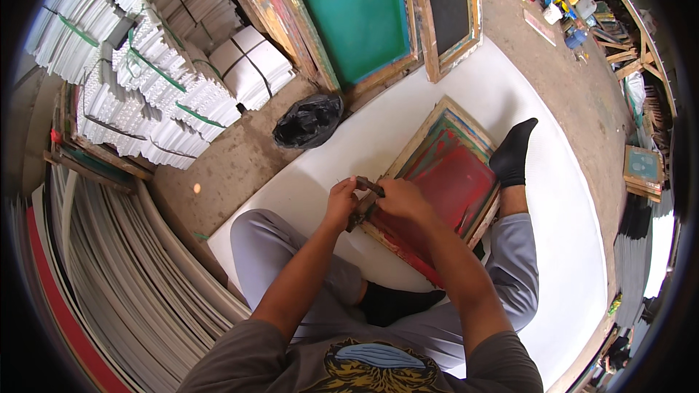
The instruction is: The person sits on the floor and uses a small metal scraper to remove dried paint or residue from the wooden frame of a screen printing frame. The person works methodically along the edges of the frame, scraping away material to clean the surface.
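Observation:
Both my hands meet at the left corner of a wooden-edged printing screen (pixel 459 189) with red-stained mesh, which lies tilted on a white sheet between my legs. My left hand (pixel 339 205) is closed on a dark brown, worn, angular object (pixel 362 209). My right hand (pixel 403 200) is closed over the right side of that same object, close against the screen's edge. The fingers cover much of it, so its exact kind cannot be made out. Beneath the red screen, another wooden frame edge shows.
Ahead lean a green-mesh screen (pixel 353 18) and a dark-mesh screen (pixel 445 0). A black plastic bag (pixel 309 121) lies beside the white sheet (pixel 564 247). Strapped white stacks (pixel 164 80) stand far left, with long grey sheets (pixel 145 255) nearer. Paint containers (pixel 553 13) sit far right.

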A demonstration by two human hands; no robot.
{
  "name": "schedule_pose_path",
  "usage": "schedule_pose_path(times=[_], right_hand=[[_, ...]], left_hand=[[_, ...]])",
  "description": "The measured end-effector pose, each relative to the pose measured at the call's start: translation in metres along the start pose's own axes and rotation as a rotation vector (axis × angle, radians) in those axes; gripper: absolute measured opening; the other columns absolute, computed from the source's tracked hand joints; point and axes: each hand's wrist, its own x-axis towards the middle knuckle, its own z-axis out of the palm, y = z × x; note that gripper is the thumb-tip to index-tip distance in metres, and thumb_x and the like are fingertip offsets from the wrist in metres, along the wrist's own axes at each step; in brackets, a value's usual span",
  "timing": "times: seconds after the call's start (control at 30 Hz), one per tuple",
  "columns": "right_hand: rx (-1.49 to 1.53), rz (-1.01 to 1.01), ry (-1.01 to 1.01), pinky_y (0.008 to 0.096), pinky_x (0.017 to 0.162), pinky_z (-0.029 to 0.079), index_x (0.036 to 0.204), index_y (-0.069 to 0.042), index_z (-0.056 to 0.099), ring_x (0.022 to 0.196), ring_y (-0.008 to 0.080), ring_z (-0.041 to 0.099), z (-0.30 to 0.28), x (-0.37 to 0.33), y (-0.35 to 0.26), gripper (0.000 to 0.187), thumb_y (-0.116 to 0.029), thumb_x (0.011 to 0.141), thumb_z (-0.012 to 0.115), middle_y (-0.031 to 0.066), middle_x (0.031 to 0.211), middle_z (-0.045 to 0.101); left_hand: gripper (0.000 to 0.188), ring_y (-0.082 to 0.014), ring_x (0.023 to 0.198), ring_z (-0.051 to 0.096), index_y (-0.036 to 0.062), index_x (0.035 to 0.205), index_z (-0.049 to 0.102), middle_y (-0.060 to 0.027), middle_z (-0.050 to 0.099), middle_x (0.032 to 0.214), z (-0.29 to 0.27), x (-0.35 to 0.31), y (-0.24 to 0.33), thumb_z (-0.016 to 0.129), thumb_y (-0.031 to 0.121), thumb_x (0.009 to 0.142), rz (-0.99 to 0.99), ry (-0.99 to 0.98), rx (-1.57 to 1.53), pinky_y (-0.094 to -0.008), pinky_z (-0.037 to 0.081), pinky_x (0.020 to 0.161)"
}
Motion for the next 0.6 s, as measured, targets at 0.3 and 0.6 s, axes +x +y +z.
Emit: schedule_pose_path(times=[0.3,0.6], right_hand=[[0.196,-0.115,-0.259,0.0361,0.063,0.056,0.100,0.000,0.068,0.067,0.0201,0.071,-0.003,0.009,0.005,0.032,-0.032,0.097,0.071,0.0116,0.081,0.071],[0.164,0.342,0.172,0.0432,0.071,0.059,0.100,0.003,0.068,0.078,0.0314,0.075,-0.022,0.018,0.097,0.039,-0.036,0.099,0.068,0.0207,0.088,0.074]], left_hand=[[0.021,-0.0050,0.050,0.044,0.0066,0.109,0.075,0.0020,0.066,0.079,-0.006,-0.002,0.004,0.072,0.025,0.100,0.016,0.193,-0.099,-0.0242,0.032,0.044],[0.028,-0.0310,0.094,0.071,0.0102,0.108,0.077,-0.0106,0.070,0.106,0.015,-0.017,-0.001,0.074,0.035,0.093,0.369,0.436,1.051,-0.0428,0.056,0.082]])
